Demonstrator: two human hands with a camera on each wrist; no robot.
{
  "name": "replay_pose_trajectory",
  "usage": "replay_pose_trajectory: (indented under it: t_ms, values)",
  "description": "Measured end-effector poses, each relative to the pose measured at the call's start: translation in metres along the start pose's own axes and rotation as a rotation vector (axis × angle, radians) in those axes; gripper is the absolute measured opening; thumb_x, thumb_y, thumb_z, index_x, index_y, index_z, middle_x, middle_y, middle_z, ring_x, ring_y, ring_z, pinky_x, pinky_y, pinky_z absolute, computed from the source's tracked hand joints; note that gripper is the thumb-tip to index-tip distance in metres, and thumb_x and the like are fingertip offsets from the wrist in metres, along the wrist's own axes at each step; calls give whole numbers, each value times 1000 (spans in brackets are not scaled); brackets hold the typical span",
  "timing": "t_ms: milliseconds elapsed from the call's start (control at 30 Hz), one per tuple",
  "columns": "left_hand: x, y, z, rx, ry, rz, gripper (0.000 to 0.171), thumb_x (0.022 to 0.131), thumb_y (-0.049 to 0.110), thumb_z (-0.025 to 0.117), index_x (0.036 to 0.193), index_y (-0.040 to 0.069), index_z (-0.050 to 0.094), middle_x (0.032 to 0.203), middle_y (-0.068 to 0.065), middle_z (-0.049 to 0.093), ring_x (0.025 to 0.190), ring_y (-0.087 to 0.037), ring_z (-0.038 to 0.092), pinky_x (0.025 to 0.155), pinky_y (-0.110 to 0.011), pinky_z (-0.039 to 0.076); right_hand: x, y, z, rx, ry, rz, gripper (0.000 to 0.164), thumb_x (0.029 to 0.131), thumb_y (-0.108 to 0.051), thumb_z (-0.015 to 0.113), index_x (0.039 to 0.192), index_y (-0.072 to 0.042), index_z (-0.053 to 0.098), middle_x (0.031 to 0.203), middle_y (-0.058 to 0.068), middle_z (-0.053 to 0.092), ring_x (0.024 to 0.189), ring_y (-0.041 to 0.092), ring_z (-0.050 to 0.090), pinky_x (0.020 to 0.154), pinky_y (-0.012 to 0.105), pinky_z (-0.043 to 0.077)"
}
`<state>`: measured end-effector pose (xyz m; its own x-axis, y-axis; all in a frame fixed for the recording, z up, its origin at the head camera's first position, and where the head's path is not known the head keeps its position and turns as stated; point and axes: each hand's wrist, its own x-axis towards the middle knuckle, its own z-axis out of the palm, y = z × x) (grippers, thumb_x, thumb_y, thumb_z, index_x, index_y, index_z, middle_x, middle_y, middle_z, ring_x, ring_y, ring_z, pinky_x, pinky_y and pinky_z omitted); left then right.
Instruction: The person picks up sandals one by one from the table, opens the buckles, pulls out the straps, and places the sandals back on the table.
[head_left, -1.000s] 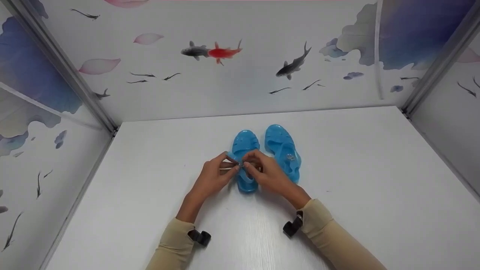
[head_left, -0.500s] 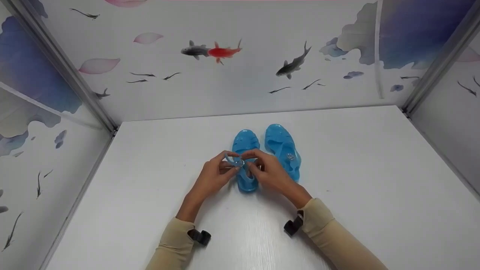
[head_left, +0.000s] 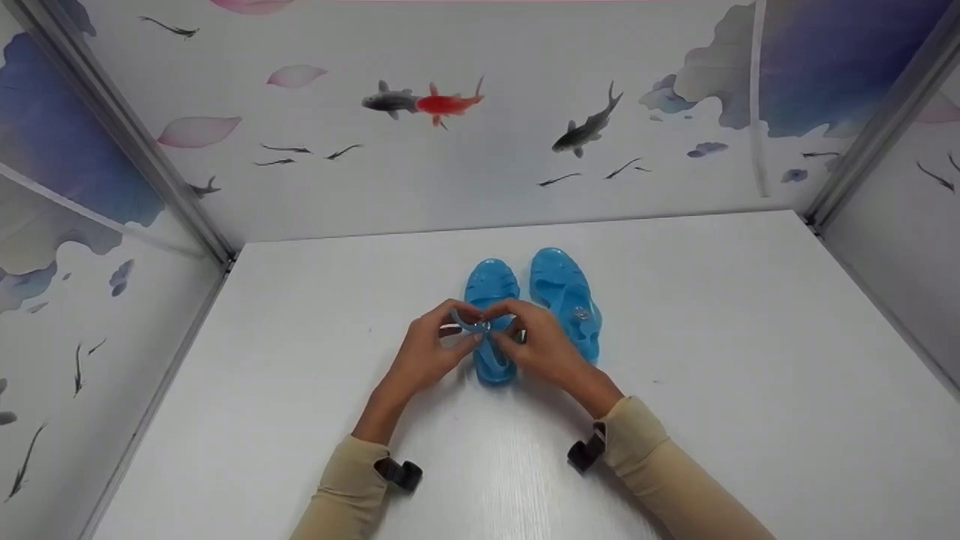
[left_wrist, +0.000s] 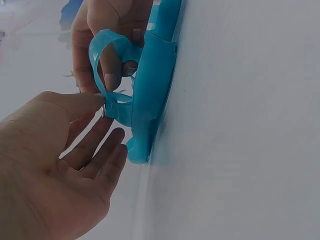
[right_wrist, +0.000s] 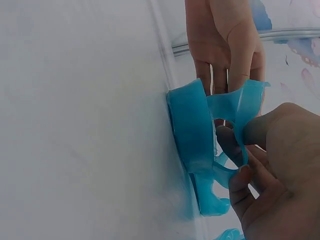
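Two blue jelly sandals lie side by side, toes pointing away: a left sandal [head_left: 491,279] and a right sandal [head_left: 556,267]. My left hand [head_left: 427,346] and right hand [head_left: 546,342] meet over the left one's ankle strap [left_wrist: 93,54]. At a small metal buckle [left_wrist: 104,110], the left thumb and index finger pinch the strap, while the other left fingers spread loosely. The right hand's fingers reach inside the raised strap loop, and its thumb presses from outside in the right wrist view. How far the strap runs through the buckle is hidden by fingertips.
Both sandals stand on a white table [head_left: 720,360]. Behind it rises a white panel [head_left: 495,180] printed with fish and petals, with side panels at left and right. Each wrist wears a small black camera [head_left: 400,475].
The strap's end stuck out left above the left fingers a second ago; now the strap bends in a curve between the left fingers and the buckle. Both hands stay nearly in place.
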<state>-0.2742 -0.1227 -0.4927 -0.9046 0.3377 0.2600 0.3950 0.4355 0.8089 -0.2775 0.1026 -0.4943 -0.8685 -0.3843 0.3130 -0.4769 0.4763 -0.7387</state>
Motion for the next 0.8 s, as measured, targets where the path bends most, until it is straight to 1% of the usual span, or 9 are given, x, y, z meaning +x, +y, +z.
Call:
replay_pose_trajectory:
  t_ms: [67, 200, 333, 500, 600, 800]
  values:
    - [0, -1, 0, -3, -10, 8, 34, 102, 17, 77, 135, 17, 68, 130, -3, 74, 126, -23, 70, 111, -49, 59, 0, 0, 0, -13, 6, -6, 34, 101, -8, 76, 134, -13, 68, 131, 6, 75, 108, 19, 75, 93, 33, 66]
    - [0, -2, -1, -17, -16, -13, 34, 102, 20, 77, 136, 17, 70, 131, -1, 74, 124, -21, 70, 110, -46, 60, 0, 2, 0, -26, 16, -16, 34, 102, -11, 77, 134, -11, 67, 127, 7, 74, 102, 17, 74, 90, 32, 66]
    - [-1, -3, 0, -46, -13, -29, 34, 102, 22, 77, 135, 15, 72, 131, -2, 75, 117, -21, 71, 106, -44, 62, 0, 4, 1, -23, 24, -20, 29, 102, -13, 77, 129, -11, 68, 122, 7, 74, 97, 15, 73, 87, 29, 65]
    - [-1, -4, 1, -58, -16, -48, 34, 103, 27, 77, 135, 18, 71, 129, 0, 74, 107, -17, 69, 104, -40, 63, 0, 6, 0, -29, 23, -27, 23, 103, -15, 76, 125, -13, 70, 120, 5, 75, 98, 15, 73, 87, 29, 65]
    - [-2, -5, 2, -62, -10, -59, 35, 102, 31, 79, 134, 20, 71, 128, 1, 74, 108, -16, 69, 104, -38, 62, 0, 6, 0, -19, 21, -38, 24, 102, -14, 77, 126, -14, 73, 122, 3, 76, 100, 15, 72, 87, 29, 65]
    - [-2, -2, 4, -57, 23, -59, 34, 99, 31, 82, 129, 18, 72, 126, 0, 74, 109, -16, 72, 101, -38, 64, 1, 7, -1, 2, 17, -52, 26, 101, -11, 77, 127, -17, 78, 122, 1, 77, 104, 14, 71, 86, 28, 64]
